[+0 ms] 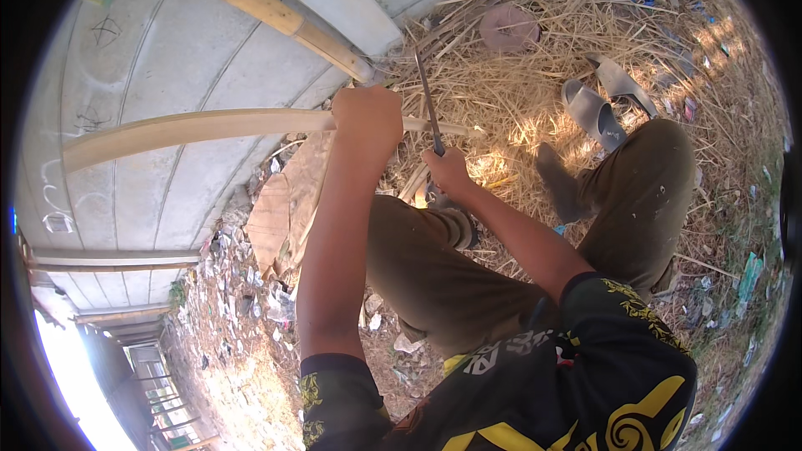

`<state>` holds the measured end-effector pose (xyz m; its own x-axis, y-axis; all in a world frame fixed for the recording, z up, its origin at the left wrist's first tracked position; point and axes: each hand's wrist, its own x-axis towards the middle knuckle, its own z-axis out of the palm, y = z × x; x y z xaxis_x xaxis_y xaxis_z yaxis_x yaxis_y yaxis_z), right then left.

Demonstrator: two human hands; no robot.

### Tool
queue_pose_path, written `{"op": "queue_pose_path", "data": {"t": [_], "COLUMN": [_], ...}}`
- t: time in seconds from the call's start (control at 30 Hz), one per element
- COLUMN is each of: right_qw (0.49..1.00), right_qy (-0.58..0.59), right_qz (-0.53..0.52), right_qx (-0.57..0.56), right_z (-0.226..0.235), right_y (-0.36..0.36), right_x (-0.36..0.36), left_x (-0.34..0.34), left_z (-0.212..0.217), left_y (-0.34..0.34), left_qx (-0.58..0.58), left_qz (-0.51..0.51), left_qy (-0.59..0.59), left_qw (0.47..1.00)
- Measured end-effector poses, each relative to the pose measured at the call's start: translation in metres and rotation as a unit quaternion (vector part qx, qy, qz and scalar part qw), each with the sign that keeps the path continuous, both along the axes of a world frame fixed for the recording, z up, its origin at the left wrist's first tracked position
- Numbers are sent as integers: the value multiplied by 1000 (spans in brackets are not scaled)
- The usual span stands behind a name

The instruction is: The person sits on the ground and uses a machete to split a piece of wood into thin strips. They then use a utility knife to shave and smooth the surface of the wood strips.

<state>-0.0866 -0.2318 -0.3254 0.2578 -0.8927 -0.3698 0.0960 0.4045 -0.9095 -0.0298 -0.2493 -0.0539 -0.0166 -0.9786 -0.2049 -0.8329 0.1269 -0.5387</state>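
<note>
My left hand [368,117] is closed round a long, pale split bamboo strip [209,126], which stretches leftward across the wall and ends just right of the fist. In my right hand [449,173] is the dark handle of a long, narrow-bladed knife [427,100]. Its blade points up and away from me and crosses the strip to the right of my left fist. Whether the edge touches the strip or only passes over it, I cannot tell. Thin bamboo slivers [451,58] lie heaped on the ground beyond both hands.
Grey panel wall [142,75] runs along the left, with a bamboo pole [251,5] before it. A round reddish-brown block [509,28] sits on the slivers. Grey slippers [592,111] lie past my bent right knee. Cardboard [280,213] and scattered litter [242,284] lie left of my legs.
</note>
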Motion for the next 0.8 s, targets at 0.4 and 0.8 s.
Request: {"op": "queue_pose_path", "data": {"t": [0.4,0.8], "right_qw": [947,860], "right_qy": [-15,-245], "right_qz": [-42,-36], "right_qx": [318,446], "right_z": [-90,-41], "right_y": [12,-18], "right_x": [-39,-35], "left_x": [5,-3], "left_z": [-7,1], "left_y": [8,-14], "left_qx": [-4,21], "left_qz": [17,31], "left_qy": [4,6], "left_qw": [1000,999]}}
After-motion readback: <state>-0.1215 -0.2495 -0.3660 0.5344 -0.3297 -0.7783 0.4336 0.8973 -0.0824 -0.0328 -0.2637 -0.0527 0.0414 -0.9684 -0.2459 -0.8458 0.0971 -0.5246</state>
